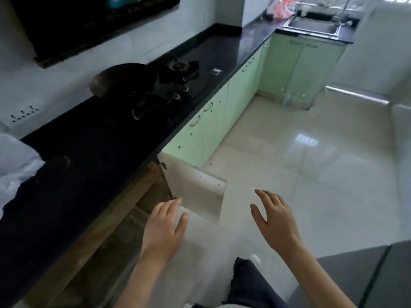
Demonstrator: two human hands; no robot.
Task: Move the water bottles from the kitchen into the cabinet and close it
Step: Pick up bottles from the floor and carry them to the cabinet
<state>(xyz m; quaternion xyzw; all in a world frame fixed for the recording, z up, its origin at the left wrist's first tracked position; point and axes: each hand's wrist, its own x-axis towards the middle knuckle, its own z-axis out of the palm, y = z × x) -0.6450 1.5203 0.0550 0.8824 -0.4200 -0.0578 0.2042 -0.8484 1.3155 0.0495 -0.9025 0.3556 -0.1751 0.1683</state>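
Observation:
A small group of clear water bottles (pixel 291 97) stands on the floor far off, against the green cabinet under the sink. Close to me, the cabinet (pixel 142 203) below the black countertop is open, showing its wooden frame and dark inside. One door (pixel 200 185) hangs open with its pale inner face towards me. A second pale panel (pixel 200 245) below it is blurred. My left hand (pixel 164 227) is at the top edge of that blurred panel with its fingers nearly straight. Spread and empty, my right hand (pixel 275 221) hovers over the floor to the right.
A black countertop (pixel 93 156) runs along the left with a gas hob (pixel 169 83) and a dark pan (pixel 120 81). A steel sink (pixel 311 25) sits at the far end. Pale glossy floor tiles (pixel 311 163) stretch to the right. A grey surface (pixel 360 276) fills the lower right corner.

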